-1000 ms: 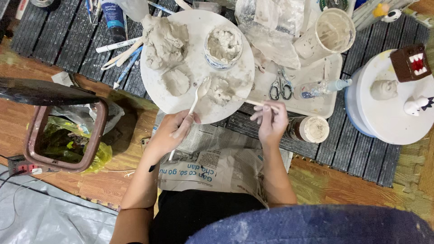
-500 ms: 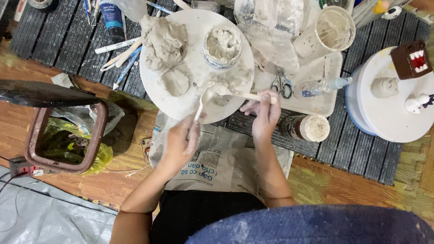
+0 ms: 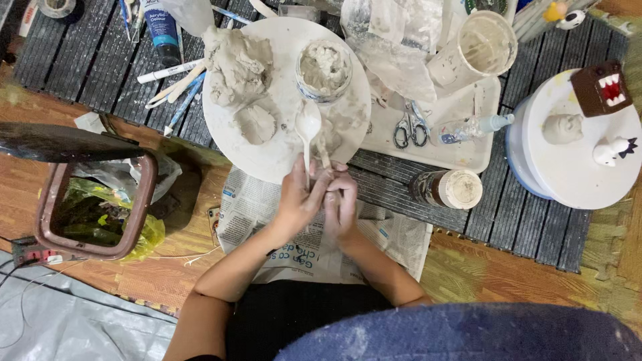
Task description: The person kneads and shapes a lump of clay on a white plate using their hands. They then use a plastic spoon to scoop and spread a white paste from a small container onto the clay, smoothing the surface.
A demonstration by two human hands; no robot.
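Over newspaper [image 3: 267, 200], left hand [image 3: 297, 200] grips spoon [image 3: 307, 130].

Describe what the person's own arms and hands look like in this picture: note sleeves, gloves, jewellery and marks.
Both forearms are bare to the elbow, no sleeves showing. The left hand and right hand wear no gloves. No ring, watch or bracelet can be made out. Pale grey clay smears dust the fingers.

Spoon [image 3: 308, 137] handle hidden inside left hand [image 3: 299, 199]; paint tube [image 3: 160, 27] cut off.
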